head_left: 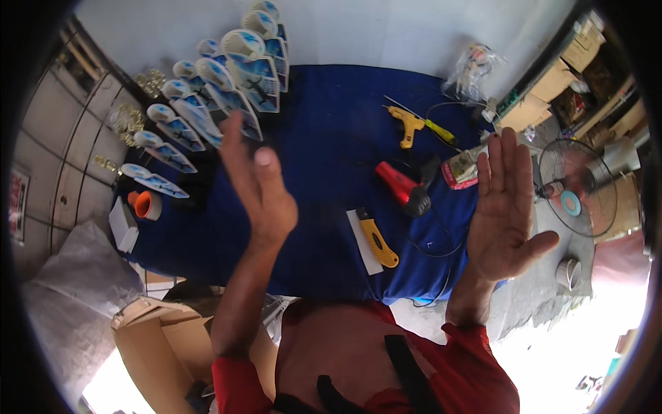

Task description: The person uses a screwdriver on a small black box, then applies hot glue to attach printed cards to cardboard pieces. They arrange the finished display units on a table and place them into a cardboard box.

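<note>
Both of my hands are raised above a table with a blue cloth [317, 138], and neither holds anything. My left hand [258, 183] is turned edge-on, fingers stretched out and thumb apart, in front of several white and blue shaped pieces [252, 69] standing in rows. My right hand [507, 207] shows its palm with straight fingers and the thumb out to the side. Between the hands lie a yellow utility knife [378, 243] on a white strip [363, 241], a red and black hair dryer [402, 186], a yellow glue gun [405, 125] and a yellow-handled screwdriver [440, 131].
Orange tape [146, 205] and a white box [123, 225] sit at the table's left edge. A red and white package [460, 169] lies beside my right hand. A fan [578, 186] stands on the right; an open cardboard box [162, 345] is at lower left. Cables trail near the dryer.
</note>
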`<action>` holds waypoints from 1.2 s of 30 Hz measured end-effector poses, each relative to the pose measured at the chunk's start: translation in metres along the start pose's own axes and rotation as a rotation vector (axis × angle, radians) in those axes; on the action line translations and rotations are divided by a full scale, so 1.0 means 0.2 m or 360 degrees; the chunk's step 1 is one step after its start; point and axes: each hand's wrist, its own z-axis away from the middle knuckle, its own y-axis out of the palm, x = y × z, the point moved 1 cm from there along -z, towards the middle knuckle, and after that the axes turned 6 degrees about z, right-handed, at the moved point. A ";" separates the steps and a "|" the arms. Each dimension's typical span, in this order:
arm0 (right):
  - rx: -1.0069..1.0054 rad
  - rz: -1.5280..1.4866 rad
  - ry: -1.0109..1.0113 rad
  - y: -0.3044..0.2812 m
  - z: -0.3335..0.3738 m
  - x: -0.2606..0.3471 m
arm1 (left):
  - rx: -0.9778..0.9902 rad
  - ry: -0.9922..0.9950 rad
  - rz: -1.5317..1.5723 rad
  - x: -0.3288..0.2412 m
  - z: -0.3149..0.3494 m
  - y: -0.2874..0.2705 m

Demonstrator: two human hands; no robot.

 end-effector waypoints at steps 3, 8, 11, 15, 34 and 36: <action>0.0347 -0.0656 -0.0439 0.63 -0.14 0.02 | 0.0367 0.0217 0.0417 -0.39 -0.03 0.07; 0.0825 -0.0771 -0.0716 1.35 -0.21 0.12 | 0.0263 0.0617 -0.1238 -0.55 -0.42 -0.44; 0.1087 -0.0403 -0.0930 1.66 -0.15 0.19 | -0.0124 0.0585 0.0128 -0.63 -0.35 -0.64; 0.1464 0.0178 -0.1184 2.06 0.13 0.15 | -0.0140 0.1124 -0.1392 -0.76 -0.12 -1.10; 0.2523 -0.0646 0.0662 2.38 0.89 -0.23 | -0.2413 -0.1802 -0.1065 -1.59 2.83 -1.25; 0.2560 -0.0652 0.0534 2.52 0.87 -0.32 | -0.2523 -0.1610 -0.1026 -1.52 2.88 -1.32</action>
